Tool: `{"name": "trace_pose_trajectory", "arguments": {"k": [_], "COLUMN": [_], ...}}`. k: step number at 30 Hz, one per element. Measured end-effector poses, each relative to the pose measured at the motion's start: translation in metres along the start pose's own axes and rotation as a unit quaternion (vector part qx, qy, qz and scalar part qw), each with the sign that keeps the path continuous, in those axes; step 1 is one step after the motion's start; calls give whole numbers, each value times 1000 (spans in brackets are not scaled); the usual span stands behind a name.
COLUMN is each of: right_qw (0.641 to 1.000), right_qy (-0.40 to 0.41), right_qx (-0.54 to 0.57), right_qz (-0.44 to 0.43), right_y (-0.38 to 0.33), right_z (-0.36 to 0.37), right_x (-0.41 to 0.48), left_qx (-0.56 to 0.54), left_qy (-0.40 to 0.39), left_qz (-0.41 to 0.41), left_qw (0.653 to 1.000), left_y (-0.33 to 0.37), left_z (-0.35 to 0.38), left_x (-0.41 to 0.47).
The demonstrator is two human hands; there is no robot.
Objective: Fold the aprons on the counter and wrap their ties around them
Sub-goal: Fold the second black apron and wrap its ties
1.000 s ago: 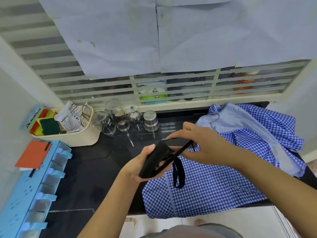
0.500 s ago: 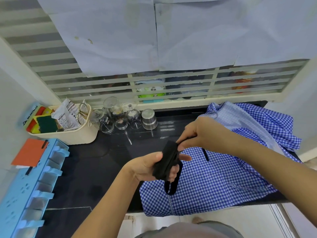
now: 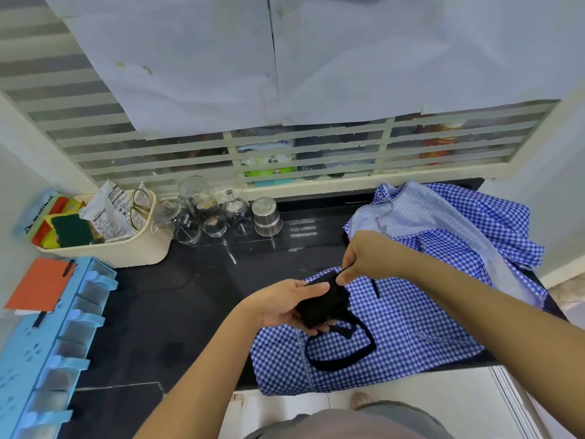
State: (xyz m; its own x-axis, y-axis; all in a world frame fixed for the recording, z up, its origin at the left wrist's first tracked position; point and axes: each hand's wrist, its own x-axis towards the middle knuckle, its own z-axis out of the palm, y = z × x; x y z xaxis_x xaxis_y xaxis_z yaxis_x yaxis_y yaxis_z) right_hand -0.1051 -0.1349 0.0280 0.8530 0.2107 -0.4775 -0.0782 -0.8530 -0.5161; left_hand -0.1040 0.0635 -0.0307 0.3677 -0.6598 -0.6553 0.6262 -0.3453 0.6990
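Head view. I am holding a folded black apron [image 3: 321, 304] above the near right part of the dark worktop [image 3: 177, 299], over a spread blue checked apron [image 3: 405, 324]. My left hand [image 3: 278, 304] is cupping the bundle from below and the side, fingers closed around it; my right hand [image 3: 368, 258] is pinching the black tie [image 3: 340, 350] at the bundle's top edge. A long loop of that tie is hanging slack below the bundle, lying on the checked cloth.

Risks, as I judge them: the slack loop is likely to loosen the wrap if I am not drawing it taut; a weak left grip is letting the folds spring open; the checked apron is overhanging the worktop's front edge and may slide off.

Hidden: the bundle's underside and the number of turns already wound are concealed by my left hand. The tie's free end is not traceable. Whether the crumpled checked heap [image 3: 474, 223] behind is one apron or several, I cannot tell.
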Motion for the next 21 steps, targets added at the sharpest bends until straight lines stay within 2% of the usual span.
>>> {"name": "trace_pose_trajectory", "arguments": {"k": [3, 6, 8, 10, 11, 12, 13, 15, 17, 21], "right_qw": [998, 985, 981, 980, 980, 981, 981, 980, 981, 987], "right_qy": [-6, 14, 15, 20, 24, 30, 35, 50, 57, 46], "right_qx": [43, 116, 124, 124, 123, 121, 123, 140, 146, 126], "right_qz": [54, 125, 148, 156, 155, 149, 144, 128, 115, 89], "right_y": [22, 39, 44, 46, 47, 49, 50, 53, 54, 57], "right_z": [39, 80, 102, 118, 124, 128, 132, 137, 139, 134], "right_x": [21, 44, 56, 63, 64, 66, 66, 68, 70, 68], "left_qx": [69, 128, 262, 425, 475, 497, 495, 438, 396, 375], "left_qy": [105, 245, 334, 395, 419, 438, 436, 381, 349, 369], "left_qz": [-23, -20, -16, -18, 2, 48, 98, 158, 159, 159], "left_qw": [992, 961, 905, 814, 774, 748, 745, 799, 834, 835], "left_y": [-20, -46, -60, -75, -82, -86, -91, -97, -98, -95], "left_z": [-10, -16, -17, -14, -11, -6, -3, 4, 7, 6], "left_x": [17, 37, 48, 56, 60, 63, 67, 73, 76, 79]}}
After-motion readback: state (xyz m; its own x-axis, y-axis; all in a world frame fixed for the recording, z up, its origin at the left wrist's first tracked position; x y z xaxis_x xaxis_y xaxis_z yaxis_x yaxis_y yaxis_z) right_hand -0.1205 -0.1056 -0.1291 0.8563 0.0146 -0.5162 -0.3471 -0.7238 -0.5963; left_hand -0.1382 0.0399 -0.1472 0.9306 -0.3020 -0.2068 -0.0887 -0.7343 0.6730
